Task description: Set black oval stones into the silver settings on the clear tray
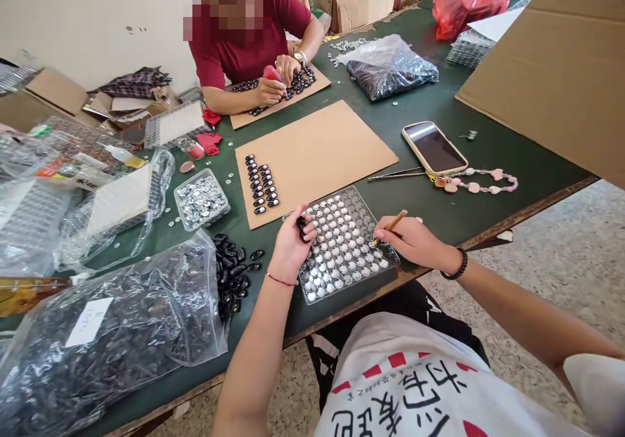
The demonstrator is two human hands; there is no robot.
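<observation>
My left hand (295, 235) is closed around a few small black pieces (302, 226), at the left edge of a clear plastic tray (312, 297). Rows of small round white pieces (336, 241) fill much of that tray. Over the tray's right side, my right hand (407, 238) pinches a thin wooden stick (393, 222), its tip pointing down at the round pieces. Beyond the tray lies a cardboard sheet (332, 144), with two columns of black pieces bearing white spots (261, 184) along its left side.
Left of me are a pile of black pieces (232, 271), a large bag of them (146, 313) and a box of small silvery parts (201, 196). A phone (434, 147) and tweezers (398, 174) lie right. Across the table, a person (254, 46) holds a red bottle (273, 74).
</observation>
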